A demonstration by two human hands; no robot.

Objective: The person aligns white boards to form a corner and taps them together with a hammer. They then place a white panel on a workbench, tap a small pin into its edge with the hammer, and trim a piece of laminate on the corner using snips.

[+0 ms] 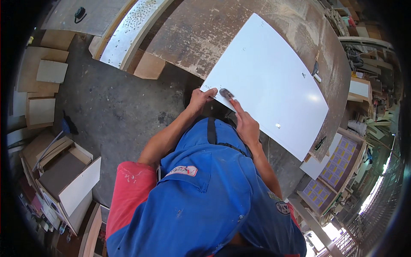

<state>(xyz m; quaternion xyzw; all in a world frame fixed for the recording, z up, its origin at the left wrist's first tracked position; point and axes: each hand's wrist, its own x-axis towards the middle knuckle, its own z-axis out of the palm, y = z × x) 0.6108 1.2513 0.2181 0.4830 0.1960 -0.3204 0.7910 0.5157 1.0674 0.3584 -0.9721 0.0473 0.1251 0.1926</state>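
Observation:
A white panel [267, 81] lies flat on the worn brown workbench [184, 38], its near edge toward my body. At its left corner my left hand [198, 102] is closed on the edge, thumb on the top face. Anything small pinched under that thumb cannot be made out. My right hand [247, 127] grips a hammer [227, 94] by its orange handle. The dark head, slightly blurred, is over the panel, just right of my left thumb. Small light-coloured fittings [278, 125] sit near the panel's right end.
A dark-handled tool [320, 143] and a white-and-dark object [316, 73] rest on the bench beyond the panel. Back left, a tape measure [79, 14] lies on another board. An open cabinet carcass [70, 171] stands on the left floor. Sheets with yellow-purple labels [342, 154] are at right.

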